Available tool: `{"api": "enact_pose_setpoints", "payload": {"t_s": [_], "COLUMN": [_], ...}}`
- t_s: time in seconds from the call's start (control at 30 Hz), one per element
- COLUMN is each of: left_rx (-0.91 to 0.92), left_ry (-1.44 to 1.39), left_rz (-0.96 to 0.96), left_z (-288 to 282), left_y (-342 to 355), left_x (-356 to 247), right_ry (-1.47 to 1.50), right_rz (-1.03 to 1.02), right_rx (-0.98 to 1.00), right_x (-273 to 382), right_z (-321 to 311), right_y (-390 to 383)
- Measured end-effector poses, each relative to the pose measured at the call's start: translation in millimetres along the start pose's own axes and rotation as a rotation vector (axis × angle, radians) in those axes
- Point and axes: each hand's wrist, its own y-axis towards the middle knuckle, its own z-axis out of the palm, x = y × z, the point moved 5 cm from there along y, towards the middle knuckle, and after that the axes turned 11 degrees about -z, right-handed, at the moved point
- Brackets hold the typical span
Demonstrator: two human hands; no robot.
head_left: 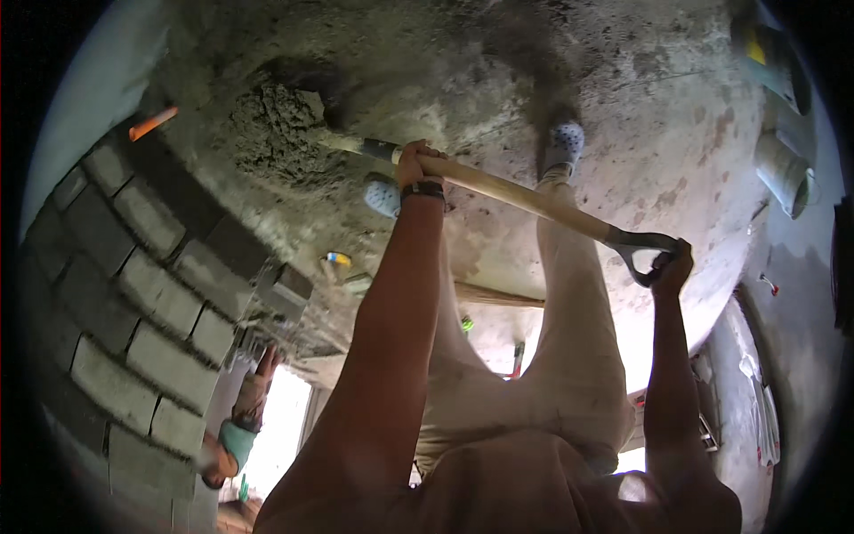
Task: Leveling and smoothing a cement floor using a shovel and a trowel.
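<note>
A shovel point(511, 191) with a pale wooden shaft and a dark D-shaped grip slants across the view. My left hand point(415, 164) wraps round the shaft low down, close to the blade end. At the upper end, my right hand point(673, 267) is closed on the D-grip. The shovel's blade is hard to make out, as it meets a heap of wet grey mortar point(276, 133) on the floor at the upper left. Which part of the blade lies under the mortar I cannot tell.
A block wall point(147, 285) curves along the left, with an orange object point(153, 123) near its top. Buckets point(785, 173) stand at the far right by the wall. Another person point(236, 436) is at lower left. My speckled shoes point(566, 142) stand on the concrete floor point(676, 116).
</note>
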Motion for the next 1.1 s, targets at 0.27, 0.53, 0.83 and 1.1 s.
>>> {"api": "enact_pose_setpoints", "payload": {"t_s": [0.27,0.53,0.83,1.1], "left_rx": [0.688,0.116,0.401,0.633], "left_ry": [-0.364,0.075,0.013,-0.278], "left_rz": [0.120,0.060,-0.537,-0.048], "left_z": [86,105,212,234], "left_y": [-142,-122,-50,69], "left_x": [-96,58,299,-31], "right_ry": [-0.483,-0.523,-0.142,-0.060], "right_rz": [-0.894,-0.193,0.107,-0.430], "right_rx": [0.532,0.986,-0.058,0.164], "right_x": [235,173,217,244], "right_z": [-17,-49,-260,154], "right_y": [-48,-7,48,57]}}
